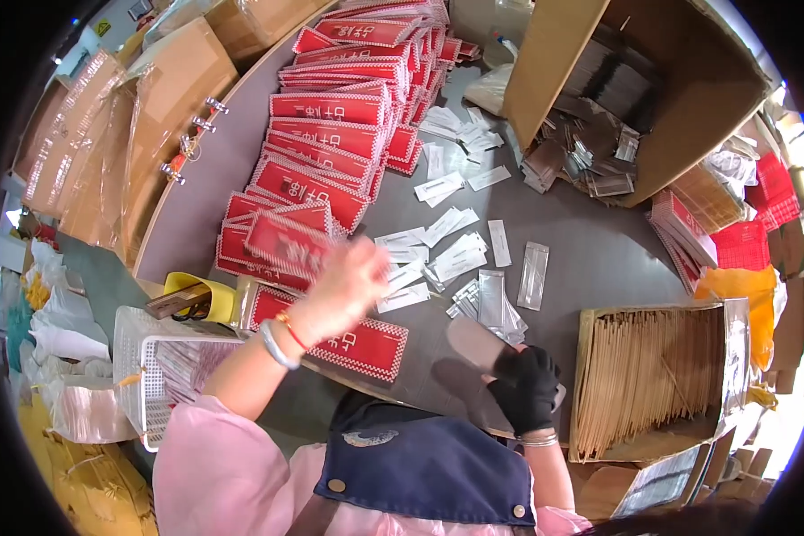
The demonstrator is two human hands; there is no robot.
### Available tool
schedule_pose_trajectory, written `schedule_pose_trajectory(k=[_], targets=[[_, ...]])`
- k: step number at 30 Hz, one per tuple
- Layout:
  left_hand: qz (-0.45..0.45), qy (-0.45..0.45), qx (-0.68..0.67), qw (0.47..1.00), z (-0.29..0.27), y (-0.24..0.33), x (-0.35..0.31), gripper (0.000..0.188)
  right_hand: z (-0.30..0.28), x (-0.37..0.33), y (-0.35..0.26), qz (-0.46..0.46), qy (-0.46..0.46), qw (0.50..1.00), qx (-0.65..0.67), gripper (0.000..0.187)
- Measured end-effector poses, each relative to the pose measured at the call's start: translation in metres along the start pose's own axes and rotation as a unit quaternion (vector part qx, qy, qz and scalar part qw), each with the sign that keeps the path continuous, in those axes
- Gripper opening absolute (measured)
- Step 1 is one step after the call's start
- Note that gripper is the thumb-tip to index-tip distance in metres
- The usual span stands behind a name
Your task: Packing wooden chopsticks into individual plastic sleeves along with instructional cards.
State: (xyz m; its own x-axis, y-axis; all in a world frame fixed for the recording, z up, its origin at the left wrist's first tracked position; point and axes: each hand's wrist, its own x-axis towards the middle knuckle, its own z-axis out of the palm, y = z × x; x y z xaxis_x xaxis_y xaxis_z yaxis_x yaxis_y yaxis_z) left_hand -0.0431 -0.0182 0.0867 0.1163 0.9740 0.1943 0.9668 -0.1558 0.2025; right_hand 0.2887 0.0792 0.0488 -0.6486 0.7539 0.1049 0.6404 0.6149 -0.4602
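My left hand (pixel 353 277), bare and with a red string and a pale bangle at the wrist, is blurred by motion over the table. Beside it a red packet (pixel 286 243) with a pale checked border is also blurred, above a pile of similar packets (pixel 317 147); whether the fingers grip it is unclear. Another red packet (pixel 366 348) lies flat at the near edge, partly behind my left forearm. In a black fingerless glove, my right hand (pixel 525 389) is closed around a flat grey oblong piece (pixel 475 345) with a rounded end. Silver sachets (pixel 491 299) lie just beyond it.
White slips (pixel 456 257) are scattered mid-table, near a clear sachet (pixel 533 275). An open carton (pixel 545 67) holding dark and silver packets stands far right. Thin wooden sticks fill a box (pixel 590 393) at near right. A yellow holder (pixel 219 299) and white basket (pixel 134 357) sit left.
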Motion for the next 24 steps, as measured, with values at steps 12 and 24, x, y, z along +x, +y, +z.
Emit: schedule_pose_trajectory(k=[12, 24], targets=[[-0.320, 0.058, -0.137, 0.935, 0.089, 0.067, -0.063, 0.099, 0.002, 0.002, -0.023, -0.065, -0.122, 0.990, -0.034, 0.059], [-0.296, 0.039, -0.177, 0.938, 0.075, 0.068, -0.060, 0.100, 0.058, 0.031, -0.049, -0.137, -0.080, 0.982, 0.099, 0.065]])
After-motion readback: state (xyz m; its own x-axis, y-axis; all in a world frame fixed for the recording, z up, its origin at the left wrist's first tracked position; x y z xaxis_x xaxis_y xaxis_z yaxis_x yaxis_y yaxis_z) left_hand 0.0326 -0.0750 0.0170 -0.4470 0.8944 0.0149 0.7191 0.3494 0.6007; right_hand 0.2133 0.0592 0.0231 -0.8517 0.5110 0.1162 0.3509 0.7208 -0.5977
